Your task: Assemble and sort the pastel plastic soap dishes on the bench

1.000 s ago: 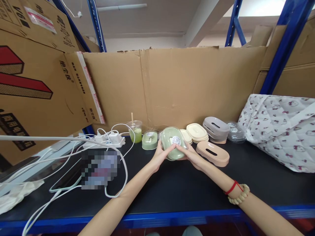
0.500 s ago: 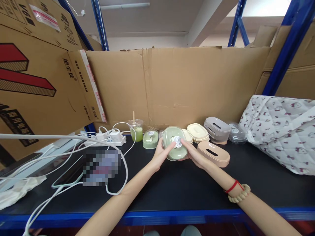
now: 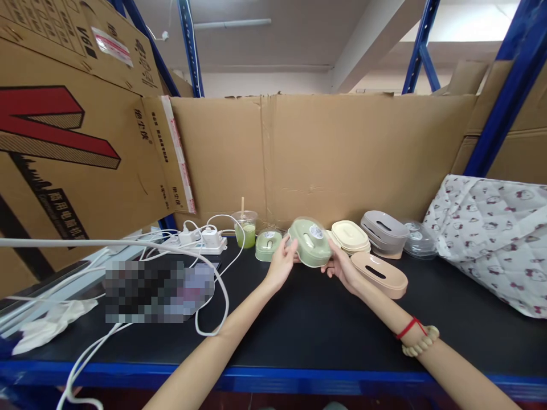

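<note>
A light green oval box with a clear lid and a round white sticker (image 3: 308, 244) is held up over the black tabletop, tilted. My left hand (image 3: 282, 262) grips its left side, fingers closed on the edge. On the opposite side my right hand (image 3: 342, 266) holds the lower right edge, fingers curled beneath. A smaller green box with a clear lid (image 3: 268, 246) stands just left of the held one. Cream lids in a stack (image 3: 350, 234) lie behind my right hand. Beside its wrist rests a peach oval lid with a slot (image 3: 379, 275).
Grey oval parts (image 3: 383, 226) are piled at the back right, next to clear lids (image 3: 419, 240) and a patterned quilted bag (image 3: 491, 239). A cup of green drink (image 3: 245, 230), a power strip (image 3: 213, 245) and looping white cables occupy the left. Cardboard (image 3: 316, 154) walls the back.
The green box has tipped back from facing me, and its sticker now sits toward the upper right. My fingers have moved off the sticker to the box's sides. The camera view has shifted slightly.
</note>
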Available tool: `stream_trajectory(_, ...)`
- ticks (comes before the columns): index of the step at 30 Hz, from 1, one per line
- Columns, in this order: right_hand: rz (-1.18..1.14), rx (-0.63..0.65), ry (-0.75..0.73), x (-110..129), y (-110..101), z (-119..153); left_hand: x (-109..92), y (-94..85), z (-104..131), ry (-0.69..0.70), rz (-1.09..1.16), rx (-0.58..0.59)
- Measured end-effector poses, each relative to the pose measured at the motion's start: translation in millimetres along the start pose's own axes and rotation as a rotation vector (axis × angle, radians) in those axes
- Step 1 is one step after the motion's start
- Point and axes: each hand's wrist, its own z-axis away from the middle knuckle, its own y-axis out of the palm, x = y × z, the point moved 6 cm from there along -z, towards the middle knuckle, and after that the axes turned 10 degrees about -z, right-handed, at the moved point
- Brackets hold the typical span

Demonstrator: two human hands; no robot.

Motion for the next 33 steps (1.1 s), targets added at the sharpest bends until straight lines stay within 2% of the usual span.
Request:
stream_trajectory(2, -0.073, -0.085, -0.056, 3.9, -6.8, -4.6, -6.0, -9.9, -2.7, 0.163, -0.192, -0.073)
stream_trajectory(4, -0.100, -0.149, -0.134, 7.2, -15.1, -9.1, -11.3, -14.6, -2.5, 0.346, -0.478, -0.112)
stream_trajectory(6, -0.071, -0.182, -0.204, 7.9, -20.2, -13.0, -10.1, -11.7, -1.2, 0.474, -0.766, -0.087)
stream_trajectory(7, -0.047, -0.184, -0.231, 7.2, -20.4, -14.8, -6.5, -9.2, -1.0, 0.496, -0.874, -0.059)
stream_trajectory(9, -0.004, -0.179, -0.245, 2.3, -16.4, -18.4, 1.8, -4.2, -1.1, 0.498, -0.989, -0.005)
stream_trajectory(11, 0.029, -0.165, -0.209, -5.6, -7.7, -22.6, 6.5, -0.7, -0.9, 0.495, -1.006, 0.015)
stream_trajectory(16, 0.082, -0.119, -0.124, -19.4, 15.4, -31.5, 3.9, -4.1, -0.4, 0.441, -0.998, -0.033)
stream_trajectory(19, 0.142, -0.157, -0.140, -20.8, 15.6, -32.6, 3.9, -6.4, 1.3, 0.345, -1.042, 0.004)
stream_trajectory(22, 0.231, -0.213, -0.176, -22.5, 8.1, -34.3, 3.8, -6.8, 3.8, 0.313, -1.066, 0.007)
stream_trajectory(25, 0.338, -0.203, -0.248, -25.1, 2.4, -40.1, 6.8, -6.7, 4.2, 0.291, -1.076, -0.007)
stream_trajectory(30, 0.555, -0.111, -0.503, -22.3, -0.2, -46.4, 11.6, -7.6, 3.3, 0.269, -1.134, -0.082)
stream_trajectory(33, 0.684, -0.069, -0.622, -20.5, -0.7, -47.5, 10.1, -5.7, 3.1, 0.349, -1.157, -0.128)
